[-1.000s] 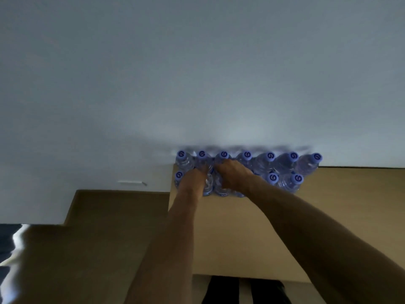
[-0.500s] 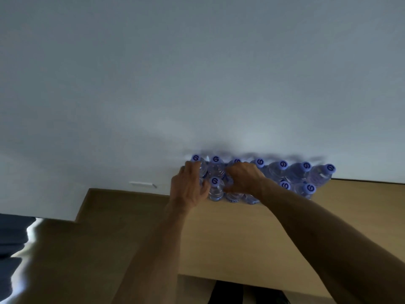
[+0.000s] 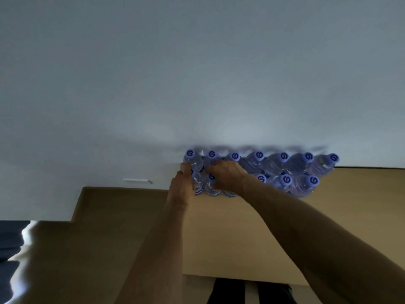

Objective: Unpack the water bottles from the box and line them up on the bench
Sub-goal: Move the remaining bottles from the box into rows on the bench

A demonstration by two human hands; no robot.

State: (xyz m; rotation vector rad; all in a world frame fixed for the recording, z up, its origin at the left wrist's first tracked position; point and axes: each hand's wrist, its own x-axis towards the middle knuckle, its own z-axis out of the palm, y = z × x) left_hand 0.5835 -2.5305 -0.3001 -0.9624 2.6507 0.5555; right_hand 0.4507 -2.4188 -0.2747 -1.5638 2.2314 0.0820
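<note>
Water bottles (image 3: 258,170) stand upright on the tan surface (image 3: 350,194) in two rows against the pale wall (image 3: 197,73), their blue caps up: seven caps show in the back row, and the front row sits just before it, partly hidden by the hands. At the left end of the group, the left hand (image 3: 183,190) now lies flat along the outer side of the front end bottle (image 3: 197,183), fingers straight and together, pressing rather than gripping; half a second earlier the same hand sat more loosely open, just in front of that corner. To its right, the right hand (image 3: 228,176) reaches over the front row with its fingers curled down among the bottles next to the end one; whether it clamps a bottle or only steadies the row cannot be told, because the fingertips are hidden. This hand has held nearly the same place across the last second. Further right, three front-row caps (image 3: 286,179) stand untouched and close-packed. The box does not appear in the frame. Judged from this, the current step is squaring up the left end of the rows, not fetching another bottle, and the line-up looks well advanced.
</note>
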